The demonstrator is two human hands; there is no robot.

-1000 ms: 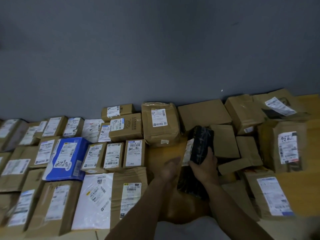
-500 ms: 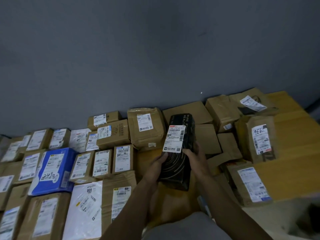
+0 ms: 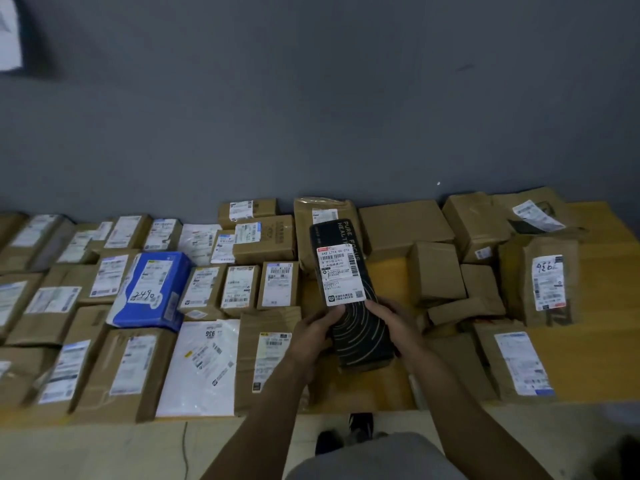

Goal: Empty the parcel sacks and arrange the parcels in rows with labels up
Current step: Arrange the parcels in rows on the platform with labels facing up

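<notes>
Both hands grip the near end of the long black parcel (image 3: 363,329), the left hand (image 3: 311,337) curled on its left edge and the right hand (image 3: 398,323) on its right. It has been turned since a second ago, when it stood edge-on, so its white label (image 3: 341,275) now faces straight up. It hovers just ahead of the hands over a bare strip of tabletop (image 3: 389,271), beside the labelled boxes (image 3: 277,284) ending the rows left of the left hand, so it looks ready to go down there. Right of the right hand, plain brown boxes (image 3: 438,268) show no labels yet.
</notes>
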